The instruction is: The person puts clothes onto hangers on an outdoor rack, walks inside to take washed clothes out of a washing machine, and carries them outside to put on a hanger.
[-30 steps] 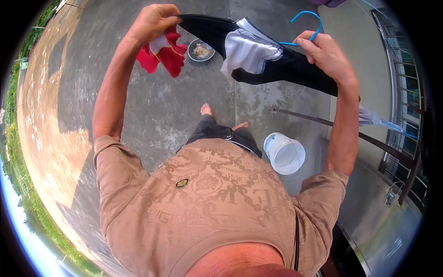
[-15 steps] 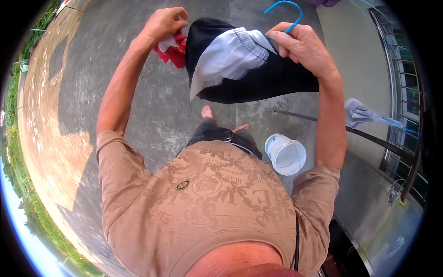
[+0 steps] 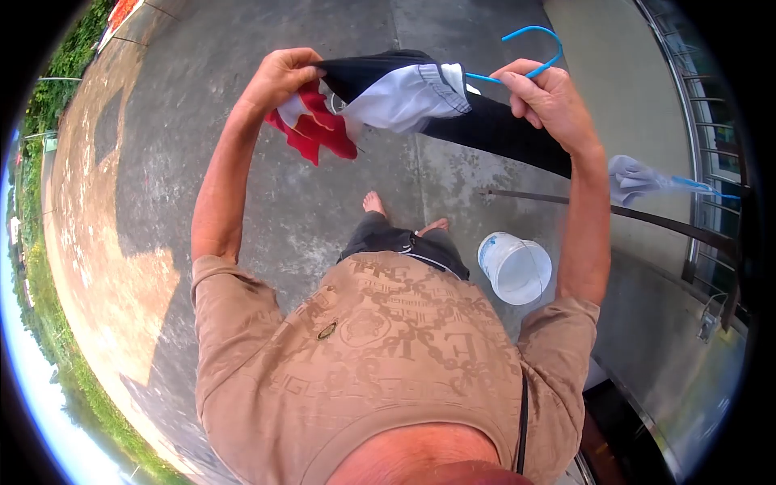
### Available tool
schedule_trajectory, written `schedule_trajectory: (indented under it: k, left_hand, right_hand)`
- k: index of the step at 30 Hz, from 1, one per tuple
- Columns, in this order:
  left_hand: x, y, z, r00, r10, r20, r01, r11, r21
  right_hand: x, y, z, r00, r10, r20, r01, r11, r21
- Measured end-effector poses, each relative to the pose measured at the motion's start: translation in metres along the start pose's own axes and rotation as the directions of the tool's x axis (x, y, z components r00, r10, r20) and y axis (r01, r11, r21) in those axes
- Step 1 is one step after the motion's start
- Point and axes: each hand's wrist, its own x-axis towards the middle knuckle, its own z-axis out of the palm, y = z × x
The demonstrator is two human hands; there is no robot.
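Observation:
In the head view, my right hand (image 3: pixel 539 101) is closed around a blue clothes hanger (image 3: pixel 540 34), with its hook pointing up. The hanger's arm runs left to a black garment (image 3: pixel 501 132) with a pale, gathered elastic section (image 3: pixel 400 99). My left hand (image 3: pixel 288 77) pinches a stretched corner of the black cloth at upper left. Just below my left hand hangs a red and white cloth (image 3: pixel 315 129), which also seems to be held there. The fingertips of my left hand are partly hidden by the fabric.
A white bucket (image 3: pixel 515 269) stands on the concrete floor, right of my bare feet. A dark metal bar (image 3: pixel 647 217) crosses on the right. Beyond it, a pale garment (image 3: pixel 634 179) hangs near a barred window (image 3: pixel 711 105) in the wall.
My left hand now grips the black garment's edge and pulls it out to the left. The red cloth hangs lower and more spread. The hanger has shifted right and tilted.

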Motion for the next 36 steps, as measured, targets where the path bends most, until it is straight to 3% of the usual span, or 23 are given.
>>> schedule_trajectory:
  k: [4, 8, 10, 13, 16, 19, 21, 23, 24, 26, 28, 29, 30, 31, 33, 34, 36]
  left_hand:
    - [0.006, 0.006, 0.007, 0.997, 0.054, -0.055, -0.048, 0.994, 0.094]
    - [0.022, 0.001, 0.038, 0.997, -0.024, -0.073, 0.036, 0.986, 0.163]
    - [0.022, 0.013, 0.053, 0.988, 0.136, -0.076, -0.098, 0.920, 0.380]
    - [0.008, 0.051, 0.046, 0.980, 0.102, -0.172, 0.004, 0.852, 0.524]
    - [-0.023, 0.111, 0.062, 0.995, 0.093, -0.030, -0.072, 0.903, 0.424]
    - [-0.030, 0.128, 0.106, 0.983, 0.122, 0.138, -0.166, 0.914, 0.371]
    - [-0.025, 0.123, 0.123, 0.983, 0.107, 0.147, -0.137, 0.968, 0.210]
    - [-0.017, 0.111, 0.135, 0.980, 0.098, 0.173, -0.119, 0.986, 0.120]
    - [-0.017, 0.110, 0.139, 0.969, 0.058, 0.240, -0.078, 0.994, 0.074]
    - [-0.011, 0.113, 0.143, 0.943, 0.028, 0.331, -0.043, 0.998, 0.040]
    - [-0.021, 0.124, 0.142, 0.922, -0.037, 0.384, 0.008, 0.997, 0.079]
    - [-0.026, 0.127, 0.140, 0.942, -0.053, 0.330, -0.024, 0.974, 0.225]
    - [-0.033, 0.131, 0.136, 0.940, -0.056, 0.337, -0.025, 0.972, 0.233]
    - [-0.041, 0.133, 0.129, 0.948, -0.067, 0.312, -0.016, 0.966, 0.256]
    - [-0.062, 0.131, 0.120, 0.965, -0.029, 0.260, -0.030, 0.975, 0.220]
    - [-0.068, 0.130, 0.117, 0.965, -0.042, 0.258, -0.018, 0.975, 0.223]
    - [-0.078, 0.131, 0.111, 0.918, 0.263, 0.295, -0.366, 0.850, 0.379]
  right_hand:
    - [-0.015, 0.001, -0.005, 0.991, 0.036, 0.128, -0.034, 0.999, -0.017]
    - [-0.019, -0.006, 0.010, 0.998, 0.020, 0.066, -0.017, 0.999, -0.039]
    - [-0.019, -0.005, 0.018, 0.998, 0.037, 0.044, -0.036, 0.999, -0.014]
    - [-0.020, 0.016, 0.028, 1.000, 0.001, -0.013, -0.001, 0.999, -0.042]
    - [-0.021, 0.033, 0.046, 0.991, -0.089, -0.097, 0.098, 0.991, 0.093]
    - [-0.019, 0.032, 0.066, 0.997, -0.030, -0.067, 0.041, 0.985, 0.169]
    - [-0.019, 0.035, 0.075, 0.997, -0.021, -0.076, 0.038, 0.973, 0.226]
    - [-0.020, 0.046, 0.076, 1.000, -0.010, -0.014, 0.016, 0.854, 0.520]
    - [-0.022, 0.048, 0.077, 0.999, 0.007, -0.032, 0.011, 0.845, 0.534]
    - [-0.021, 0.050, 0.073, 0.997, -0.071, 0.036, 0.047, 0.890, 0.454]
    - [-0.036, 0.047, 0.059, 0.997, -0.048, 0.052, 0.020, 0.893, 0.449]
    - [-0.041, 0.052, 0.051, 0.991, -0.129, -0.022, 0.130, 0.943, 0.306]
    - [-0.048, 0.060, 0.041, 0.972, -0.219, -0.080, 0.229, 0.962, 0.148]
    - [-0.059, 0.070, 0.031, 0.953, -0.202, -0.224, 0.226, 0.970, 0.085]
    - [-0.083, 0.097, 0.015, 0.973, -0.080, -0.217, 0.064, 0.995, -0.076]
    - [-0.091, 0.109, 0.016, 0.975, -0.076, -0.209, 0.063, 0.996, -0.067]
    - [-0.104, 0.131, 0.035, 0.980, 0.185, 0.069, -0.182, 0.982, -0.044]
